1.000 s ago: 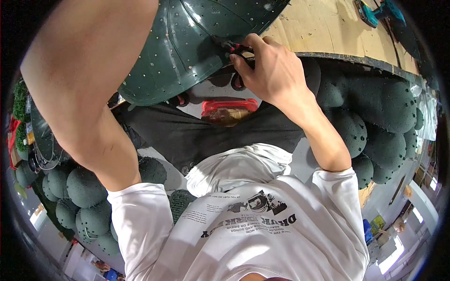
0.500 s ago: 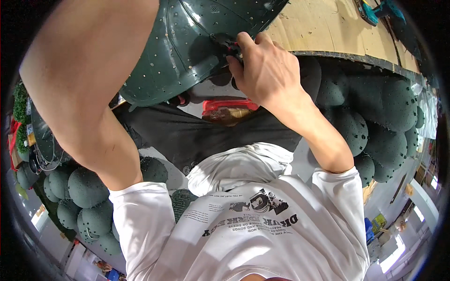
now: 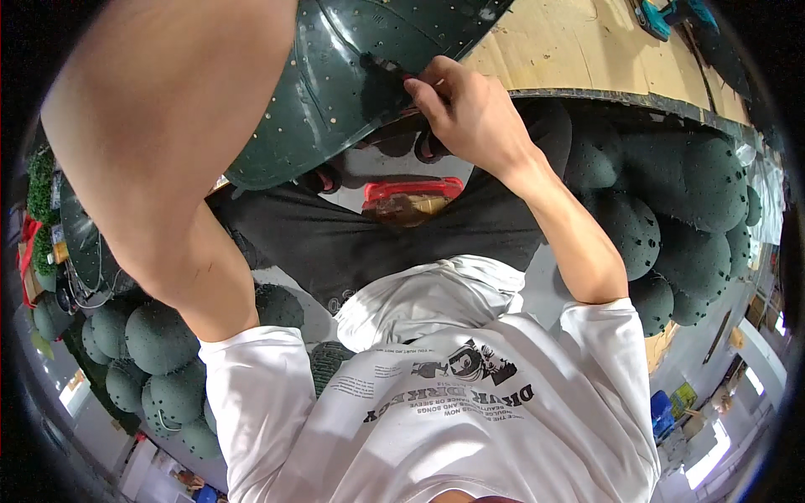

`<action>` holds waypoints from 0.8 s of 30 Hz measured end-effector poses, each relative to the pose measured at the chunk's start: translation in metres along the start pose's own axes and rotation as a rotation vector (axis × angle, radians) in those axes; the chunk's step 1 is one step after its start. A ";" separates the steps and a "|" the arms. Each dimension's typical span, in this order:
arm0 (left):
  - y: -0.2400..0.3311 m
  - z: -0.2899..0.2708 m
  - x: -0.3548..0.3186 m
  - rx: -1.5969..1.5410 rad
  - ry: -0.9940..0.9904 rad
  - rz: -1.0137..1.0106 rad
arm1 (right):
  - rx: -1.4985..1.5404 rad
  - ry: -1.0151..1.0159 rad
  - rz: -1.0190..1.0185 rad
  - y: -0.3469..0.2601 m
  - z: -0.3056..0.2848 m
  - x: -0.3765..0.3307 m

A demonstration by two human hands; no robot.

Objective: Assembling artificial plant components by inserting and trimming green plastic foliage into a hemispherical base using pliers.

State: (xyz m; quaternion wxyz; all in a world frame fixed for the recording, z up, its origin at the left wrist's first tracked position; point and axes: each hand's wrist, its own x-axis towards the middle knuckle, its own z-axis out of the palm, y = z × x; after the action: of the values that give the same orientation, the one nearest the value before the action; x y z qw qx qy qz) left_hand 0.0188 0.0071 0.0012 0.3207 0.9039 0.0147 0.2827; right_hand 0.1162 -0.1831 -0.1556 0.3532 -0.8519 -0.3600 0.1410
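Pinching a dark hand tool (image 3: 387,67) with a touch of red, the right hand (image 3: 474,109) works at upper centre, its grip closed round the handle. From where I stand, the tool's tip lies over the dark green curved shell (image 3: 312,117), top centre, dotted with small holes; whether they touch, I can't tell. The left forearm (image 3: 176,109) runs out past the top edge, so I can't tell that hand's grip. A plywood bench (image 3: 570,59) fills the upper right, bearing a teal power tool (image 3: 654,18); dark green studded balls (image 3: 704,264) crowd the right side.
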 end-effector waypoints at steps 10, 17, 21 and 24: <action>-0.015 -0.007 0.001 0.050 0.004 -0.013 | -0.262 0.188 -0.100 -0.005 -0.004 -0.017; -0.014 -0.008 -0.003 0.068 0.003 -0.033 | -0.334 0.222 -0.178 0.001 0.001 -0.017; -0.001 -0.001 -0.006 0.075 0.000 -0.042 | -0.341 0.234 -0.206 0.004 0.003 -0.015; 0.002 -0.004 -0.009 0.086 0.000 -0.052 | -0.320 0.224 -0.231 0.009 0.001 -0.014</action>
State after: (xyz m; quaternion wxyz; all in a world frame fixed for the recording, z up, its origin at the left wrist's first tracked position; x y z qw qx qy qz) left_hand 0.0085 0.0059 0.0007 0.2886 0.9162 0.0503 0.2734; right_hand 0.1106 -0.1964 -0.1628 0.2653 -0.8606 -0.4312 -0.0549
